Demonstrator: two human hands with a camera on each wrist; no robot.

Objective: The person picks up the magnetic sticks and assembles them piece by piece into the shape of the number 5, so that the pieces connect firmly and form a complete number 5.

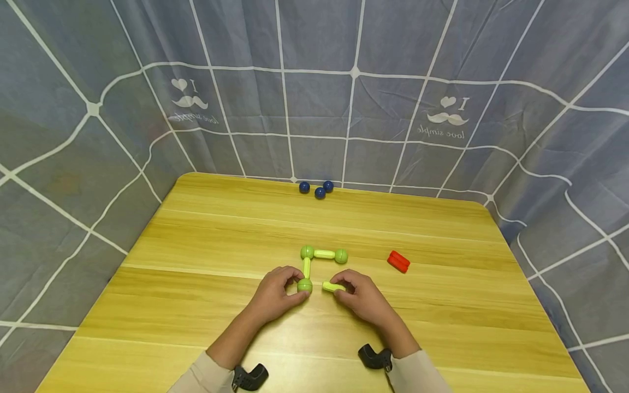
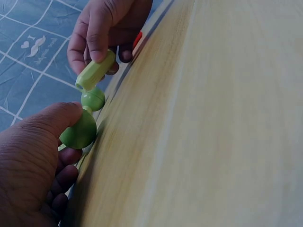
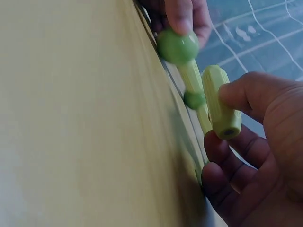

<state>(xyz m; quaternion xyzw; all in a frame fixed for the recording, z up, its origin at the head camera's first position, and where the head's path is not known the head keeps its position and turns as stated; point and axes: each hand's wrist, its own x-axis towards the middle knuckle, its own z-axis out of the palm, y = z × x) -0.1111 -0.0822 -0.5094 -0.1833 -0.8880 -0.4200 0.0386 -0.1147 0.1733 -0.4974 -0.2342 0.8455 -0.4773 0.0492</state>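
On the table lies an L-shaped chain of green balls and yellow-green rods. Its near green ball (image 1: 304,286) is gripped between thumb and fingers of my left hand (image 1: 278,293). From there a rod (image 1: 307,268) runs away to the corner ball (image 1: 307,251), and another rod (image 1: 324,254) leads right to the end ball (image 1: 341,256). My right hand (image 1: 362,296) pinches a loose yellow-green rod (image 3: 218,101) between thumb and fingers, just right of the near ball. A dark round spot shows in that rod's end in the right wrist view.
Red rods (image 1: 398,261) lie side by side to the right of the chain. Three dark blue balls (image 1: 320,193) sit at the table's far edge. A grey curtain (image 1: 319,103) with white lines surrounds the wooden table (image 1: 236,229) at the back and sides.
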